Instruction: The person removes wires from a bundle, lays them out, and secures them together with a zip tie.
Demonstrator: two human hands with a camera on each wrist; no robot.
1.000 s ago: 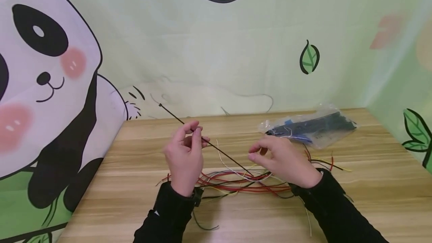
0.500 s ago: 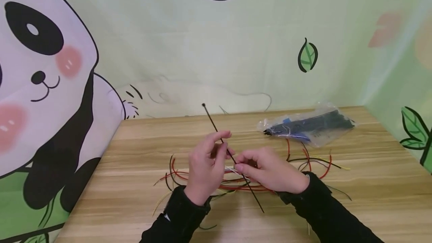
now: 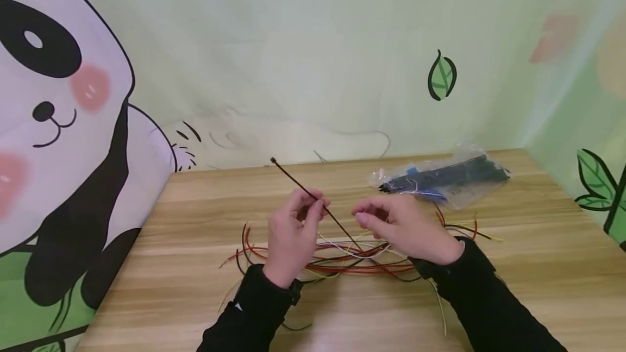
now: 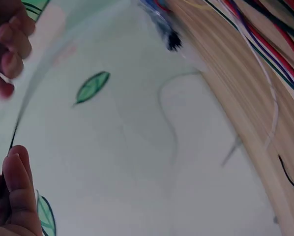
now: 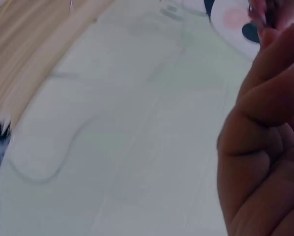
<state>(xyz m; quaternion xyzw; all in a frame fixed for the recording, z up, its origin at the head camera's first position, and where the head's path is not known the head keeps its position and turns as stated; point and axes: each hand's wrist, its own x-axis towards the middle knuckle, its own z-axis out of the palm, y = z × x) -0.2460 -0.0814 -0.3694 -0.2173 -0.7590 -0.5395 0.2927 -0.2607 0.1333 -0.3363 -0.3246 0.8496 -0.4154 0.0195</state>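
A long thin black cable tie [image 3: 295, 181] slants down to the right, its small square head at the upper left end. My left hand [image 3: 292, 232] pinches it partway along between thumb and fingers, above a loose bundle of wires [image 3: 359, 271] in red, black, white and yellow. In the left wrist view, the left fingertips [image 4: 19, 179] press together on the dark strip. My right hand [image 3: 411, 228] hovers to the right, apart from the tie, with its fingers loosely bent and nothing between them. The right wrist view shows those bent fingers [image 5: 257, 132] close up.
Behind the right hand lies a clear plastic bag [image 3: 476, 192] of black cable ties. Wire ends fan out on both sides over the wooden table [image 3: 195, 205]. A printed cloth wall [image 3: 318, 69] rises along the table's back edge.
Half a second ago, my right fingers were pinching the cable tie above the wires; now they are off it, further right. The tie stays in my left hand and now tilts flatter.
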